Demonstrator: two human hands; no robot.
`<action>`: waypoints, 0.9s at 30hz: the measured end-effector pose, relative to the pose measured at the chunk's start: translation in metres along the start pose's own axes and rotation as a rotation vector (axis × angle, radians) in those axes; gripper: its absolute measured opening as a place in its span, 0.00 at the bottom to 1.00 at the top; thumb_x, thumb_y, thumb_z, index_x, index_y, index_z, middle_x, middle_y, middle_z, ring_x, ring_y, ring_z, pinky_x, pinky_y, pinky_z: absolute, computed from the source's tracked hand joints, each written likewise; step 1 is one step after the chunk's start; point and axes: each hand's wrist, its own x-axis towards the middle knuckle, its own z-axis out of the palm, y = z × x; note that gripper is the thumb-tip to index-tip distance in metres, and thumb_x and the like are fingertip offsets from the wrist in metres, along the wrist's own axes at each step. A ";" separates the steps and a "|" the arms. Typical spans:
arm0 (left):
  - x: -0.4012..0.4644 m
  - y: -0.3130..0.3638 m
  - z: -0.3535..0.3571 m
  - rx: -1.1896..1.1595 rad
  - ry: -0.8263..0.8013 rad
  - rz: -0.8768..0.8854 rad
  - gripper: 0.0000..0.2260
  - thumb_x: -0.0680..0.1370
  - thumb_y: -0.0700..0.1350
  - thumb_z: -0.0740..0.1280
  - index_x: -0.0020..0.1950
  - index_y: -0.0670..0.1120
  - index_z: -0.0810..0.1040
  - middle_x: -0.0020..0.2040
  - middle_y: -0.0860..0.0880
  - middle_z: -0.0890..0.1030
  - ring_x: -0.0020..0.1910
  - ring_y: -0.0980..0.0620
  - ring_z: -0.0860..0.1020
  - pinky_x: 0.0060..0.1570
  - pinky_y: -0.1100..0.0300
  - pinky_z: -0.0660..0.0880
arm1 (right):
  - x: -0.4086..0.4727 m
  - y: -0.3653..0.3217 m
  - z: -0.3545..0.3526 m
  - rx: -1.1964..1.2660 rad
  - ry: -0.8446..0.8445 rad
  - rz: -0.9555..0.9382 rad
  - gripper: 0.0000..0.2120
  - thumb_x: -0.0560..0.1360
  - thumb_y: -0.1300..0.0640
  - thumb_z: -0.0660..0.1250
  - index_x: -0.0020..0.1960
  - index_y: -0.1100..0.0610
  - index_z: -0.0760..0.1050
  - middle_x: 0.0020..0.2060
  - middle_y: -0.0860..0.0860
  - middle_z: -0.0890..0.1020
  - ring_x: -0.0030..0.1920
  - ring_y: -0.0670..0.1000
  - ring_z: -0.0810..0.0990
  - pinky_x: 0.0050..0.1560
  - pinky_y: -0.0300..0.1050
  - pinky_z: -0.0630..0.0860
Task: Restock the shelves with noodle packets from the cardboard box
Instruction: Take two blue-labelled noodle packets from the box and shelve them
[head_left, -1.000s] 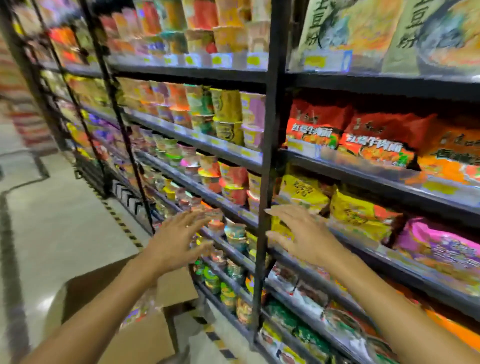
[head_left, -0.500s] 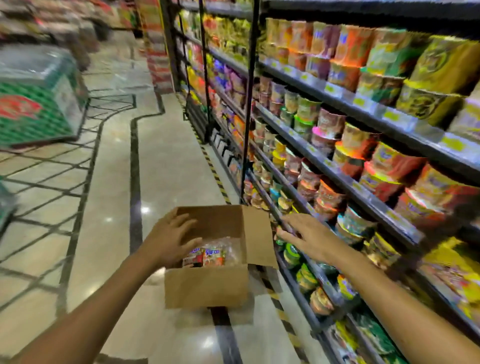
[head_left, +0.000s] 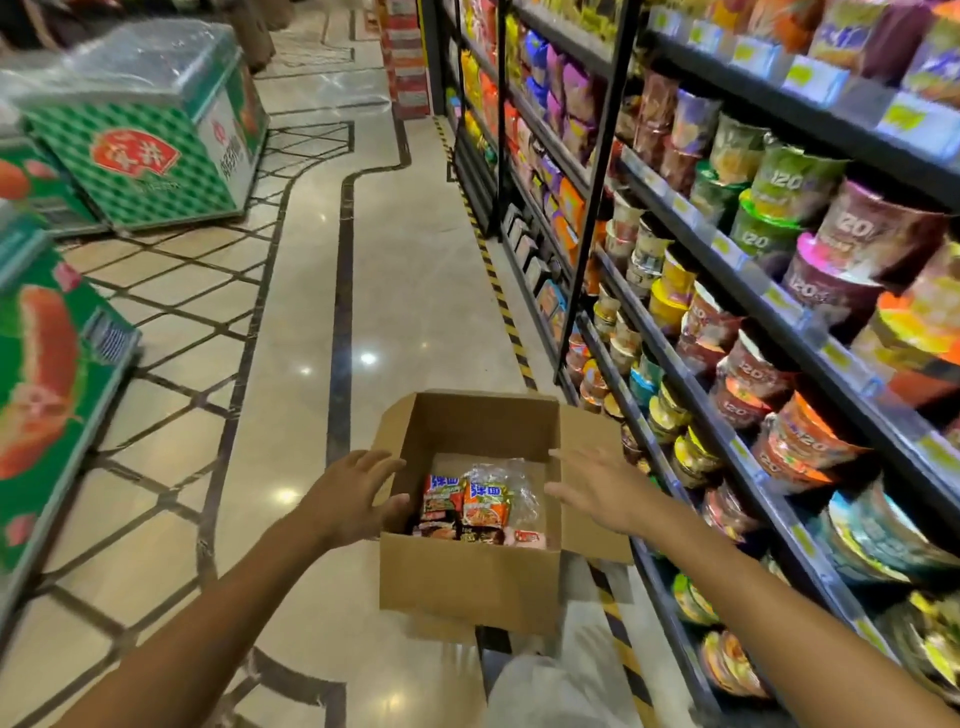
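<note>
An open cardboard box (head_left: 467, 582) sits on the floor beside the shelves (head_left: 737, 332). Inside lie several red and orange noodle packets (head_left: 470, 499) with some clear plastic wrap. My left hand (head_left: 353, 499) hovers at the box's left rim, fingers spread, holding nothing. My right hand (head_left: 597, 493) reaches over the right side of the box, fingers apart and empty. The shelves on the right are full of cup and bowl noodles.
Green chest freezers (head_left: 140, 140) stand on the left of the aisle. A yellow-black hazard stripe (head_left: 498, 291) runs along the shelf base. A white plastic bag (head_left: 545, 691) lies on the floor near the box. Polished tile floor stretches ahead.
My view has swung from the shelves down to the box. Both hands have left the shelf and come to the box opening, the right one moving over its right side.
</note>
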 end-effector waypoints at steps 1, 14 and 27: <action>0.015 -0.004 -0.003 0.001 -0.019 -0.010 0.29 0.79 0.66 0.54 0.77 0.56 0.62 0.78 0.53 0.62 0.77 0.48 0.59 0.74 0.48 0.62 | 0.021 0.007 -0.002 0.008 -0.023 -0.008 0.33 0.79 0.34 0.56 0.79 0.48 0.60 0.77 0.49 0.65 0.76 0.52 0.62 0.72 0.50 0.63; 0.209 -0.032 -0.003 -0.072 -0.192 -0.028 0.26 0.81 0.61 0.57 0.76 0.52 0.64 0.76 0.49 0.67 0.75 0.46 0.64 0.71 0.47 0.66 | 0.227 0.056 0.005 0.114 -0.160 0.067 0.31 0.81 0.37 0.58 0.79 0.49 0.58 0.77 0.51 0.66 0.75 0.54 0.65 0.72 0.49 0.63; 0.437 -0.141 0.212 -0.174 -0.464 0.015 0.26 0.82 0.54 0.61 0.78 0.48 0.60 0.76 0.44 0.65 0.72 0.43 0.65 0.68 0.50 0.68 | 0.398 0.126 0.195 0.341 -0.207 0.403 0.28 0.81 0.44 0.63 0.78 0.43 0.57 0.74 0.47 0.69 0.70 0.52 0.72 0.59 0.45 0.72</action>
